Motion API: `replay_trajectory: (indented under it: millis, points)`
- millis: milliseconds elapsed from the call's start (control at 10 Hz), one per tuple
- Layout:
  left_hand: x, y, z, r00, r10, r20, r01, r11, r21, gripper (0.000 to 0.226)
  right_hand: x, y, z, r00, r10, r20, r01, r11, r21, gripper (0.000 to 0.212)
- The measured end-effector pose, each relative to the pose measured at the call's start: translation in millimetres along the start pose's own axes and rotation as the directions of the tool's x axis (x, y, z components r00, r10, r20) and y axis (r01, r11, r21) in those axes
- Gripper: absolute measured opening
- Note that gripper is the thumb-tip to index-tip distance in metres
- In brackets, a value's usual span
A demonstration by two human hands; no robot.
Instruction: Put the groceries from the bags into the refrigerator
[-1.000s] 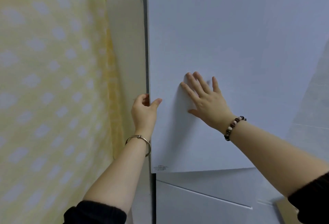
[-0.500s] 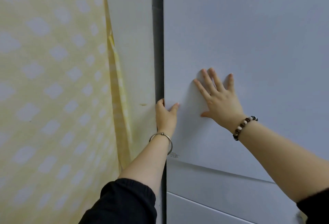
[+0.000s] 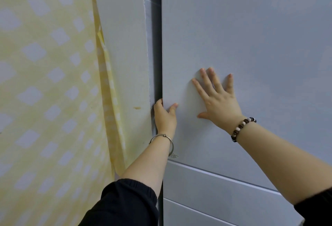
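Refrigerator door: the pale grey-blue, flat upper door [image 3: 251,37] of the refrigerator fills the right of the view, upright, and is seen against the cabinet or very nearly so.
Door edge: only a narrow dark gap [image 3: 158,46] is shown along the door's left side.
Left hand: the left hand [image 3: 164,116] is wrapped on that left edge, the fingers hooked out of sight behind it and the thumb laid on the front face.
Right hand: the right hand [image 3: 217,100] is pressed flat on the door's face, fingers straight and spread, with nothing held.
Lower panels: two pale grey lower panels [image 3: 215,198] are seen below the door, both shut.
Groceries and bags: none are in view, and the interior is hidden.
Progress: whether any groceries have been stored cannot be told; the door is judged to be either about to be pulled open or being pressed shut.
Left to do: nothing can be confirmed as finished.
Wrists: a thin metal bangle [image 3: 162,138] is worn on the left, a bead bracelet [image 3: 242,126] on the right, above black sleeves [image 3: 125,204].
Surroundings: a cream panel [image 3: 124,46] stands just beside the gap, then a yellow curtain [image 3: 45,82] patterned with white diamonds.
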State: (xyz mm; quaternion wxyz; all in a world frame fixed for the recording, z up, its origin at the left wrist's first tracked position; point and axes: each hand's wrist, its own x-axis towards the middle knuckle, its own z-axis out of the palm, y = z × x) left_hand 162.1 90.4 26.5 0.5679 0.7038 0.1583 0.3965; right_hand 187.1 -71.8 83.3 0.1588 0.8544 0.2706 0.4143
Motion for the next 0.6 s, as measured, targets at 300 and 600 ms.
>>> replay_trajectory:
  millis: [300,600]
  points:
    - [-8.1,11.1,4.2,0.996,-0.048,0.075,0.039,0.991,0.125,0.060,-1.7,-2.8,-7.8,1.000,0.011,-0.028,-0.010,1.000,0.010,0.126]
    - [-64.7,62.5,-7.7,0.825,0.464,0.324,-0.566,0.685,0.460,0.065,-49.1,18.7,-38.2,0.998,0.047,0.037,-0.053,0.982,0.179,0.091]
